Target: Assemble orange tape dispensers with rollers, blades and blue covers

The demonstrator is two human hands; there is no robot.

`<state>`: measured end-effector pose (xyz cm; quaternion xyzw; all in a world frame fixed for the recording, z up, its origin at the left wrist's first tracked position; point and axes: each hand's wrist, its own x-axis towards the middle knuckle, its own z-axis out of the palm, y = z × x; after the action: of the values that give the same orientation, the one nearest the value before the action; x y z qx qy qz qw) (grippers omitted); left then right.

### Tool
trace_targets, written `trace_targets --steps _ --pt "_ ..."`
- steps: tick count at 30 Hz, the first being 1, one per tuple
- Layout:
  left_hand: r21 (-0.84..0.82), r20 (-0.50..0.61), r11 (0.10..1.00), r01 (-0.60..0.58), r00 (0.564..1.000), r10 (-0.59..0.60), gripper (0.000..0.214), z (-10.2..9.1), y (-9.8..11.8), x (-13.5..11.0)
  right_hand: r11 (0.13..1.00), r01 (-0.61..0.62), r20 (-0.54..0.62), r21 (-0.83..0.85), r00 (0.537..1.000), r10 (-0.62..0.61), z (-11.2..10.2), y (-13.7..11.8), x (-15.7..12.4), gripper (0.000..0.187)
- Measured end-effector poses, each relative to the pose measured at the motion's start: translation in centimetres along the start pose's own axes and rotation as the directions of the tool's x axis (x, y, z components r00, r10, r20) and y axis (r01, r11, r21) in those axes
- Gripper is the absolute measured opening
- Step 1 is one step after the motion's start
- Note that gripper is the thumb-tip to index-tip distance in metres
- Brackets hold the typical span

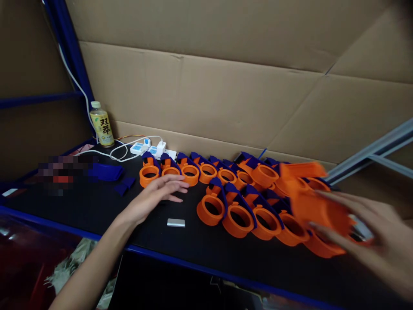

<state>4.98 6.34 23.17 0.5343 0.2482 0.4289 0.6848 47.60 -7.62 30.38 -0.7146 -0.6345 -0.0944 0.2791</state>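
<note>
My left hand (163,189) is over the black tabletop, its fingers apart with nothing in them, near the back row of orange-and-blue ring-shaped plastic pieces (191,175), which look like tape dispensers. It partly covers one ring in that row. At the right, my right hand (374,228) grips an orange plastic piece (309,204), blurred by motion, with a flat top and a ring-like body. Something silvery and white shows by these fingers, too smeared to name. Below the held piece runs the front row of similar pieces (237,221). A small silver bar (176,222) lies on the tabletop.
A yellow-labelled drink bottle (102,125) stands in the back left corner. Beside it are a white power strip (151,149) and loose cables. Blue pieces (106,171) lie at the left. Cardboard walls (206,94) close off the back; a metal brace (380,146) slants at the right.
</note>
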Motion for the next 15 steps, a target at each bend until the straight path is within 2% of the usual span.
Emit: trace_targets --steps 2,4,6,7,9,11,13,15 --pt "0.002 0.06 1.0 -0.021 0.998 0.021 0.052 0.9 -0.1 -0.4 0.966 0.218 0.094 0.14 0.968 -0.232 1.4 -7.2 -0.7 0.053" --pt "-0.047 0.098 0.998 -0.038 0.994 0.043 0.058 1.7 0.0 -0.7 0.896 0.326 0.168 0.301 0.907 -0.387 3.3 -13.6 -1.1 0.054" --pt "-0.127 0.05 0.99 -0.063 0.996 0.07 0.048 2.0 0.3 -0.8 0.821 0.348 0.207 0.453 0.854 -0.477 5.4 -18.4 -0.9 0.059" --pt "-0.169 -0.017 0.981 -0.097 0.995 0.096 0.044 1.9 0.5 -0.7 0.783 0.348 0.228 0.516 0.826 -0.516 6.5 -20.2 -0.7 0.059" --pt "-0.226 -0.197 0.954 -0.197 0.968 0.153 0.039 1.1 1.2 -0.5 0.705 0.34 0.229 0.622 0.783 -0.579 8.4 -22.3 0.0 0.06" --pt "-0.227 -0.353 0.933 -0.28 0.916 0.19 0.036 -0.5 2.0 -0.4 0.674 0.331 0.182 0.66 0.8 -0.571 10.2 -23.1 0.5 0.057" --pt "-0.221 -0.455 0.925 -0.309 0.872 0.182 0.038 -2.4 2.8 -0.4 0.705 0.338 0.194 0.623 0.807 -0.558 11.9 -22.9 0.3 0.049" --pt "-0.213 -0.514 0.923 -0.32 0.84 0.172 0.037 -4.2 3.5 -0.5 0.763 0.396 0.297 0.511 0.751 -0.589 13.7 -22.2 -0.5 0.036"
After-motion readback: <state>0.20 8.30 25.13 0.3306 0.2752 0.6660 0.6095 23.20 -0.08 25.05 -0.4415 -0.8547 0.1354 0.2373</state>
